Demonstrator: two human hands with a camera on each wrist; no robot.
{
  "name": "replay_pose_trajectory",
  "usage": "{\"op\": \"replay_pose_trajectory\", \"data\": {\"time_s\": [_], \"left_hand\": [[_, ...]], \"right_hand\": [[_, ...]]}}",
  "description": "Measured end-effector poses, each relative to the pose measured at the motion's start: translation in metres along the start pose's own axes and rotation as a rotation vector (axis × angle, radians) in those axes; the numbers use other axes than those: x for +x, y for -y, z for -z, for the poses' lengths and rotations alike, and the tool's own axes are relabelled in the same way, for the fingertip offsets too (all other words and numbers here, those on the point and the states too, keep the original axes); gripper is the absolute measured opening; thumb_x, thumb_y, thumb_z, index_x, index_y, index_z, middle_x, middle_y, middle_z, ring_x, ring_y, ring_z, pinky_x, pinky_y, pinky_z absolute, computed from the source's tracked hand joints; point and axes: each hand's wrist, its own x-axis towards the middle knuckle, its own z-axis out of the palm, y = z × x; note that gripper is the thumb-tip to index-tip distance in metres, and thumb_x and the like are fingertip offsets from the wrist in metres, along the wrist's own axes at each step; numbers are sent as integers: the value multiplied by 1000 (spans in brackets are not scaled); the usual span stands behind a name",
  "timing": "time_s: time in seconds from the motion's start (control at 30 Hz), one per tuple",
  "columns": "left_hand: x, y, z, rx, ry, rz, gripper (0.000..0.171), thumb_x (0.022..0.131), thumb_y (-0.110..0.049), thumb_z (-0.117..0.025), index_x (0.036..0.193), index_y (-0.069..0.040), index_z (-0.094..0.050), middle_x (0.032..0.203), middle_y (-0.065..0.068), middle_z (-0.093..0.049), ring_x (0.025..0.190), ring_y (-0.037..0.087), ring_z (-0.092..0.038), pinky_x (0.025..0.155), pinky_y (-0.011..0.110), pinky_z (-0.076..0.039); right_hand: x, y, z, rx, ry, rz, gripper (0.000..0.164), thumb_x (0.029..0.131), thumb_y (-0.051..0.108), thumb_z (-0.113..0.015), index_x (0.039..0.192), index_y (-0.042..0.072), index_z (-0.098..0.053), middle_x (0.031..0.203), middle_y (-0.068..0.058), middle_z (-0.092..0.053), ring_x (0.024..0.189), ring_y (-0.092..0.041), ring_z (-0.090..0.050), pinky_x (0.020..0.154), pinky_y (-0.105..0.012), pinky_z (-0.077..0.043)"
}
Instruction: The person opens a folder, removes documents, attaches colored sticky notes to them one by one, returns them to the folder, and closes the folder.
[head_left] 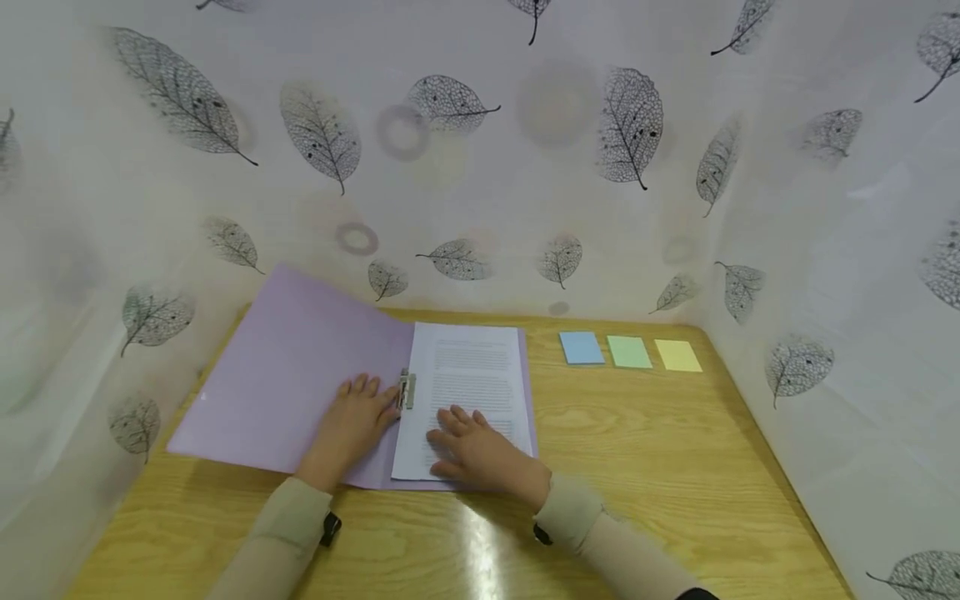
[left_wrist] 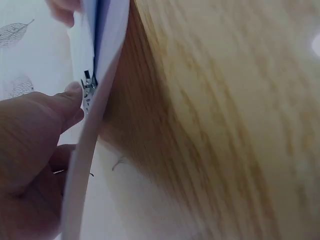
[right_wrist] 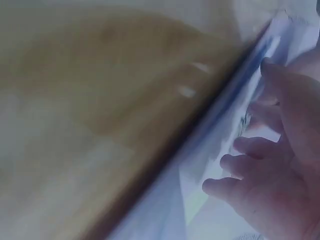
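A lilac folder (head_left: 292, 367) lies spread on the table, its left cover turned out to the side. Printed sheets (head_left: 480, 358) fill its right half, and a metal clip (head_left: 407, 389) sits at their left edge by the fold. My left hand (head_left: 354, 427) rests on the left cover beside the clip, fingers extended, the thumb reaching to the clip. In the left wrist view the thumb tip is right at the metal clip (left_wrist: 88, 90). With fingers spread, my right hand (head_left: 480, 450) is over the lower part of the sheets and holds nothing.
Three sticky note pads, blue (head_left: 581, 347), green (head_left: 628, 352) and yellow (head_left: 678, 355), lie in a row at the back right of the wooden table (head_left: 637, 467). A pale leaf-printed curtain (head_left: 510, 192) hangs along the back and both sides.
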Motion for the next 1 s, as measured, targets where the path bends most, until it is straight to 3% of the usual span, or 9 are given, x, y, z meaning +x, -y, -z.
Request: {"op": "replay_pose_trajectory", "data": {"time_s": [0.23, 0.47, 0.63, 0.8, 1.0], "left_hand": [[4, 2, 1, -9, 69, 12, 49, 105, -35, -64, 146, -8, -62, 148, 33, -56, 143, 55, -47, 123, 68, -33], [5, 2, -1, 27, 13, -61, 36, 102, -30, -68, 131, -9, -74, 135, 24, -68, 136, 49, -56, 121, 65, -37], [15, 6, 3, 39, 39, -86, 36, 100, -34, -70, 127, -11, -77, 134, 21, -70, 137, 49, -55, 122, 64, -37], [23, 6, 5, 31, 92, -41, 37, 97, -37, -73, 125, -14, -78, 137, 19, -69, 138, 47, -56, 122, 60, -40], [20, 2, 2, -25, 123, 32, 38, 98, -37, -72, 128, -15, -76, 135, 14, -72, 132, 46, -61, 113, 59, -49]], "right_hand": [[6, 22, -7, -68, 15, 91, 53, 111, 51, -46, 161, 32, -45, 170, -17, -35, 157, -41, -35, 122, -67, -37], [9, 22, -6, -134, 53, 116, 51, 112, 51, -43, 161, 39, -43, 171, -17, -33, 156, -42, -35, 120, -66, -39], [12, 22, -5, -143, 63, 123, 49, 112, 51, -44, 159, 42, -44, 172, -15, -32, 155, -44, -36, 118, -69, -40], [13, 23, -3, -132, 81, 117, 47, 112, 49, -44, 159, 43, -44, 173, -11, -31, 155, -46, -35, 117, -70, -40], [14, 23, -3, -115, 101, 111, 47, 112, 48, -43, 159, 43, -43, 173, -11, -30, 156, -46, -33, 119, -70, -37]]}}
